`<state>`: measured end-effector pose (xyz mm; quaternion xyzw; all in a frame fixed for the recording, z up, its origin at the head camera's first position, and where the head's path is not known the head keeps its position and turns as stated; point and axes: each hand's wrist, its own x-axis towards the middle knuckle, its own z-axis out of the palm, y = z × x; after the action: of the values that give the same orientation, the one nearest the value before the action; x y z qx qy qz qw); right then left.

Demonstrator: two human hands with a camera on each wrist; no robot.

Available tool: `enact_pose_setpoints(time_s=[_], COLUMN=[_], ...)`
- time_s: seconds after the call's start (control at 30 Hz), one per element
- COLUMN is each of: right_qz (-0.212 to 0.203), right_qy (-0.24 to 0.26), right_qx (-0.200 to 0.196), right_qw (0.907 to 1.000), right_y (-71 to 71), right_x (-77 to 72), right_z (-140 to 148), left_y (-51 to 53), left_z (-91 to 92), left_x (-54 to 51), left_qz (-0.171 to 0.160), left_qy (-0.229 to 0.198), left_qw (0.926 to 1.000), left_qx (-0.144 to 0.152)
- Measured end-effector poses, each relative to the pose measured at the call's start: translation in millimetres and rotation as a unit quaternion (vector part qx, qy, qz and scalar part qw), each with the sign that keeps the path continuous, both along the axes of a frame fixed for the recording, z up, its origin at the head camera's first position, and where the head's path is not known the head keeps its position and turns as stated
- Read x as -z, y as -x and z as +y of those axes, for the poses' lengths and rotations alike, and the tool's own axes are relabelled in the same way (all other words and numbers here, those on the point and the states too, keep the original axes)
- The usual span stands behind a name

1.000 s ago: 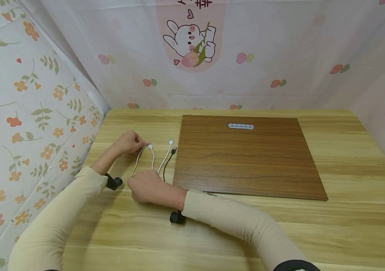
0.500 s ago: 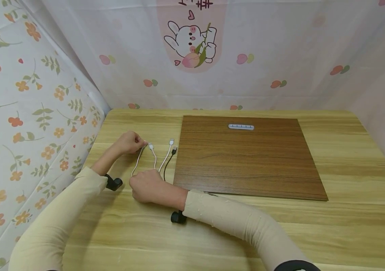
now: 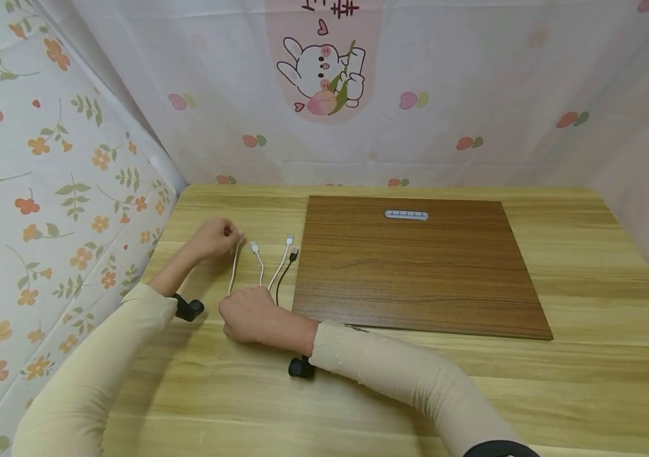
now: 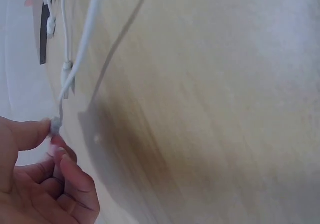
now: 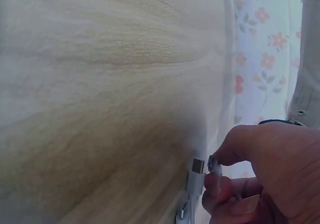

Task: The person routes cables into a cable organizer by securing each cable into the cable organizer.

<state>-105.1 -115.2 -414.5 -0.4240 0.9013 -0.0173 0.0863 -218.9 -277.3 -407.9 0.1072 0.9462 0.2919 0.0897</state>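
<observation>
In the head view my left hand (image 3: pixel 213 240) pinches the end of a white charging cable (image 3: pixel 234 273), lifted off the table. The left wrist view shows the cable's white plug (image 4: pixel 55 126) between thumb and fingertips. My right hand (image 3: pixel 250 315) stays lower, over the near ends of the cables. A small plug (image 5: pixel 214 165) is pinched between its thumb and fingers in the right wrist view, with a second white plug (image 5: pixel 197 171) close beside it. Another white USB plug (image 3: pixel 254 247), a third white plug (image 3: pixel 289 240) and a black USB plug (image 3: pixel 294 253) fan out on the table.
A brown wooden board (image 3: pixel 421 273) lies right of the cables. Near its far edge is a small pale-blue strip (image 3: pixel 406 215) with dark marks. Patterned cloth (image 3: pixel 444 76) hangs behind the wood-grain table (image 3: pixel 599 304), and floral cloth (image 3: pixel 73 190) lines the left.
My left hand has moved slightly left and away from the second white plug, straightening its cable. That second plug now lies separate on the table. My right hand has barely moved.
</observation>
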Motion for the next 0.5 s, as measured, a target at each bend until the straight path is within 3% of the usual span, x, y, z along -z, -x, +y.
enact_pose_setpoints(time_s=[0.2, 0.5], right_qz=[0.008, -0.022], right_qy=[0.01, 0.039], right_qx=[0.011, 0.04], right_qw=[0.9999, 0.9982], right_y=[1.2, 14.6], right_x=[-6.0, -13.4], right_z=[7.1, 32.7], left_y=[-1.4, -2.9], left_z=[3.2, 13.3], left_x=[-6.4, -25.2], left_qz=[0.039, 0.101], left_qy=[-0.021, -0.059], left_qw=[0.9987, 0.9922], left_qx=[-0.025, -0.042])
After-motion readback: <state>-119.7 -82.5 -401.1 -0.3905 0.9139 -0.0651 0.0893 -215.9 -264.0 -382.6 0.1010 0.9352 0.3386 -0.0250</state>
